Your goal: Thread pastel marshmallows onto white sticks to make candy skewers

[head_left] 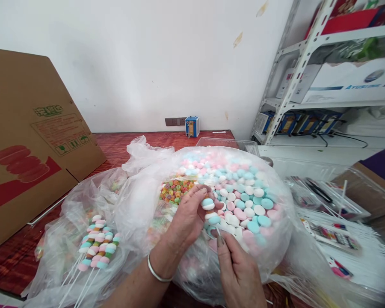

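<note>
Left hand [188,218] pinches a blue-white candy [208,204] over the candy bag [276,231]. Right hand [239,269] grips the thin stick [217,231] below it.

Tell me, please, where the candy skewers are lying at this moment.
In the head view the candy skewers lie lower left on the crumpled clear plastic, left of the left hand and in front of the cardboard box.

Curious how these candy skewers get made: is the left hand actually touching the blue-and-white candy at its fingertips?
Touching. The head view shows the left hand pinching the blue-and-white candy, no gap between them; the right hand holds the stick below.
</note>
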The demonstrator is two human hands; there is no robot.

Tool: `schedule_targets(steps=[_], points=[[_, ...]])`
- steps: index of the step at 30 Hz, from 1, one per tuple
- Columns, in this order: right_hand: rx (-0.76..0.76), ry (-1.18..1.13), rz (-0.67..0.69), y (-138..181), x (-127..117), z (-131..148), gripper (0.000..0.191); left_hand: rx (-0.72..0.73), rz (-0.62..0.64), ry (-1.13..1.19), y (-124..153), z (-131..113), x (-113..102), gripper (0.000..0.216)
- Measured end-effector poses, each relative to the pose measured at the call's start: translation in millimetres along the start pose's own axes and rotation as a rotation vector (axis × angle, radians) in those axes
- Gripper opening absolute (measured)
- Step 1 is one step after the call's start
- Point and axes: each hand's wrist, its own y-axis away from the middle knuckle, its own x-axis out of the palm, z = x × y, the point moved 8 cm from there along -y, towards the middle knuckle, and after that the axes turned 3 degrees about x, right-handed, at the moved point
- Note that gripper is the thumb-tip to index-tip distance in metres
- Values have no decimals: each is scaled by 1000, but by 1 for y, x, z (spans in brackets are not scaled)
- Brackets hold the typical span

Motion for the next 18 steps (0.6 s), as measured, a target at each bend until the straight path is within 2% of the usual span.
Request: schedule_targets(steps=[4, 8, 11, 14, 18], points=[[-133, 116, -141, 7, 5, 8, 34, 64, -11, 45, 16, 6, 21, 24], [-282, 260, -251, 10, 1, 19, 32, 124, -50, 0, 28, 10, 24, 32], [-339, 362, -251, 8, 0, 27, 30, 107, -73, -57, 33, 18, 20, 39], [-364, 426, -279, 4, 1, 35, 31, 151, -84, -164, 35, 18, 16, 43], [-282, 365, -225, -8, 3, 36, 33, 190, -68, -283, 30, 9, 16, 42]])
